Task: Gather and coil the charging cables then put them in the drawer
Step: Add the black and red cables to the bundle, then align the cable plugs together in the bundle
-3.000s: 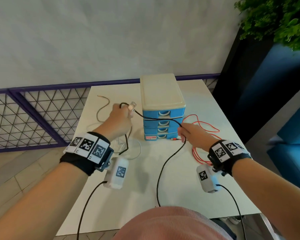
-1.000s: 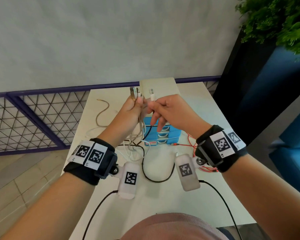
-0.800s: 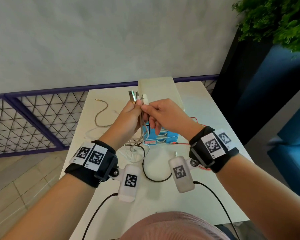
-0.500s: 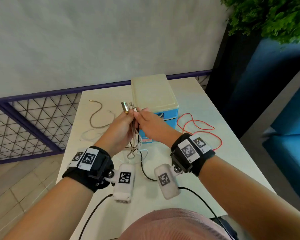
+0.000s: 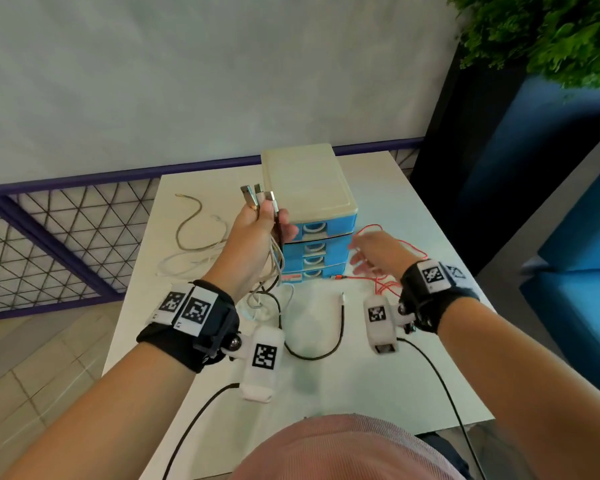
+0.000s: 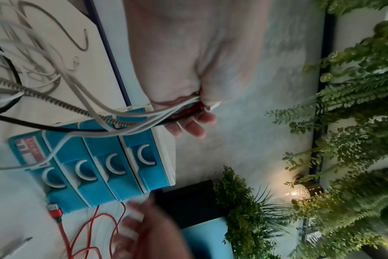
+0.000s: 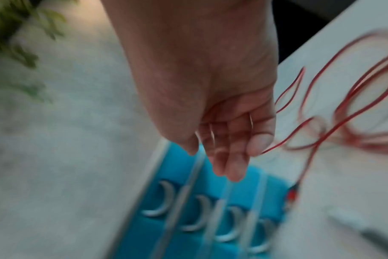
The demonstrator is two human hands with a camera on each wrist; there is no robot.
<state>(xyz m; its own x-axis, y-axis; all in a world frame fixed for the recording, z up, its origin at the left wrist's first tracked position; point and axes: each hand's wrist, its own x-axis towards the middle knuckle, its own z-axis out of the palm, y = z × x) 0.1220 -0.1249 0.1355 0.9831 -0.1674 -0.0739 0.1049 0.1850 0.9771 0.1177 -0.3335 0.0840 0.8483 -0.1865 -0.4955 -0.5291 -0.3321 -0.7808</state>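
cables [image 5: 274, 251] bunched in the left hand [image 5: 257, 230], fingers curled tight round them, plugs poking up at 12 o'clock beside the drawer unit [image 5: 312, 216]. right hand [image 5: 378, 254] hangs loose, fingers relaxed, holding nothing, over the red cable [image 5: 385, 282] lying at the unit's 3 o'clock on the table [image 5: 361, 375].

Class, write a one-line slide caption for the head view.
Left hand grips a cable bundle before the drawer unit; right hand reaches for the red cable.

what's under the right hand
Under the open right hand lie loops of the red cable on the white table, its plug beside the blue drawer unit. The stretch beneath the palm is hidden.
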